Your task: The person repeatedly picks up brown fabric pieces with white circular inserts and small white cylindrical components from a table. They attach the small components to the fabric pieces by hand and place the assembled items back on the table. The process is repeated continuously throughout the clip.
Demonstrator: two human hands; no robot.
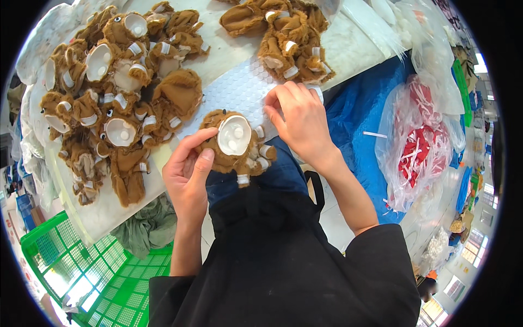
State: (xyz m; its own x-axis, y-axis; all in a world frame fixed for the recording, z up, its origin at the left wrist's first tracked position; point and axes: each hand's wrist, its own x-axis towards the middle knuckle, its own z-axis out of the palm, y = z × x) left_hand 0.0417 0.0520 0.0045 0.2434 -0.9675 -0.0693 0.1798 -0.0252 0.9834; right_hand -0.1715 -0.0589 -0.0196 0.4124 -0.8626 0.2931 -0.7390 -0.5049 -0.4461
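Note:
My left hand (188, 169) grips a brown plush toy skin (211, 122) by its left side, thumb and fingers closed on the fur. A round white plastic cup-shaped piece (235, 135) with small knobs inside faces up from the skin. White bands ring the ends of its short limbs, which hang to the right over my lap. Up and to the right, my right hand (300, 117) hovers by the edge of a white bubble-textured mat (234, 87). Its fingers are curled, thumb toward forefinger; whatever they hold, if anything, is too small or hidden to make out.
Many similar plush skins (128, 98) are heaped on the table's left, with another pile (294, 43) at the far side. A green crate (117, 283) stands below left. Right of the table lie blue sheeting (348, 125) and a clear bag of red pieces (419, 147).

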